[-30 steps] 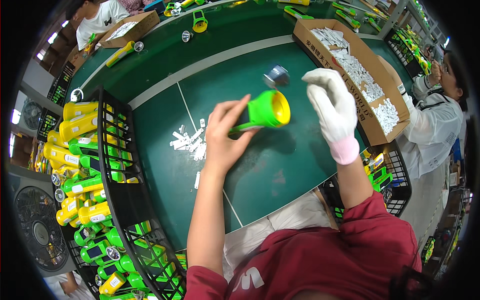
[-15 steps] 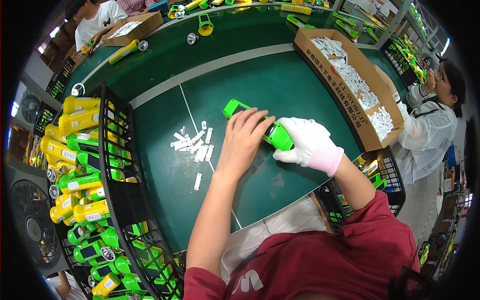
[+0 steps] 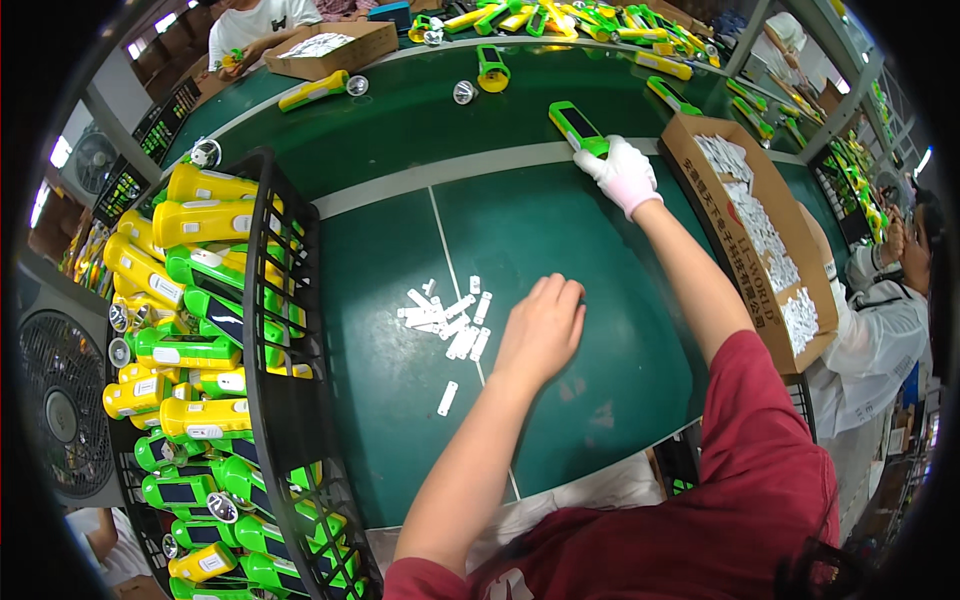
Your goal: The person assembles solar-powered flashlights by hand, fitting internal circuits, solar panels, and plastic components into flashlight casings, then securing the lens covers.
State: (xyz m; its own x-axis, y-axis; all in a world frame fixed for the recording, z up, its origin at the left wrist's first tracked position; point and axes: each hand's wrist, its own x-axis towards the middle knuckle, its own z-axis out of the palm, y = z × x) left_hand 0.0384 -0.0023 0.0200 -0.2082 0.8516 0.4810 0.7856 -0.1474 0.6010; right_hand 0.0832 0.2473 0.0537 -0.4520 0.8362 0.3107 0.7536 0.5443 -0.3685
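One green flashlight (image 3: 578,127) has just swung out to my one o'clock, gripped by the gloved right hand (image 3: 622,177), leaving the bare left hand (image 3: 545,325) off it, its grip I can't tell, white pieces (image 3: 462,340) at its nine o'clock.

I'm in a factory: a black crate (image 3: 290,410) full of flashlights (image 3: 205,222), a brown box (image 3: 718,222) of white bits (image 3: 765,240), people (image 3: 265,22) working around long green tables (image 3: 640,300)
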